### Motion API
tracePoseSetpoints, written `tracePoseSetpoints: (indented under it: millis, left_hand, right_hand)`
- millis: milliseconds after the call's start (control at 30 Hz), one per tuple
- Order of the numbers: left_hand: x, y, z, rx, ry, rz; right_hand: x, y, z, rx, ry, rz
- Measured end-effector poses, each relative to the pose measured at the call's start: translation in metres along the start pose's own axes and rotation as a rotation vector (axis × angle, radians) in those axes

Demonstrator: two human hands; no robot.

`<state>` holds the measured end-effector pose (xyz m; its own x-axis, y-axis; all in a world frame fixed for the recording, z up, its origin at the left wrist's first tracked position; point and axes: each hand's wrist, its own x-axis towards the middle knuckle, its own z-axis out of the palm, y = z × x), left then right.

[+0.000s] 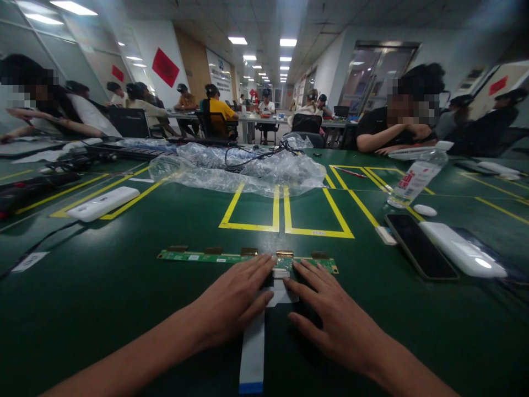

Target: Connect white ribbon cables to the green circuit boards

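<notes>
A long narrow green circuit board [194, 256] with gold tabs along its far edge lies on the dark green table [103, 298]. A white flat ribbon cable [254, 347] with a blue end runs from the board's middle toward me. My left hand [233, 300] lies flat, fingers stretched out, fingertips on the board beside the cable's connector. My right hand [330, 317] also lies flat with fingers spread, its fingertips at the connector from the right. Neither hand grips anything.
Yellow tape boxes [285, 218] mark the table beyond the board. Crumpled clear plastic wrap [239, 171] with a black cable lies farther back. A black phone [419, 245], white devices [460, 251] and a bottle [415, 179] sit at right; a white device [103, 203] at left. Other people sit around.
</notes>
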<state>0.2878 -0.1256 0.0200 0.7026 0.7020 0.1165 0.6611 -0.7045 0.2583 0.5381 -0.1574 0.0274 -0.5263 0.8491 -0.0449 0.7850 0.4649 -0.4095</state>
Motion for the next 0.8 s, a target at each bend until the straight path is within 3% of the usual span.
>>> tracePoseSetpoints:
  millis: [100, 200, 467, 800]
  left_hand:
    - [0.007, -0.015, 0.002, -0.011, 0.089, -0.057]
    - [0.014, -0.023, 0.004, 0.003, 0.122, -0.028]
    - [0.021, -0.021, 0.008, 0.031, 0.181, -0.030]
    - [0.021, -0.016, 0.007, 0.083, 0.161, -0.022]
  right_hand:
    - [0.000, -0.001, 0.000, 0.019, -0.004, 0.011]
    - [0.000, -0.001, 0.001, 0.016, -0.005, 0.021]
    - [0.002, -0.003, 0.004, -0.006, 0.000, 0.019]
    - [0.002, -0.005, 0.005, -0.052, 0.032, 0.013]
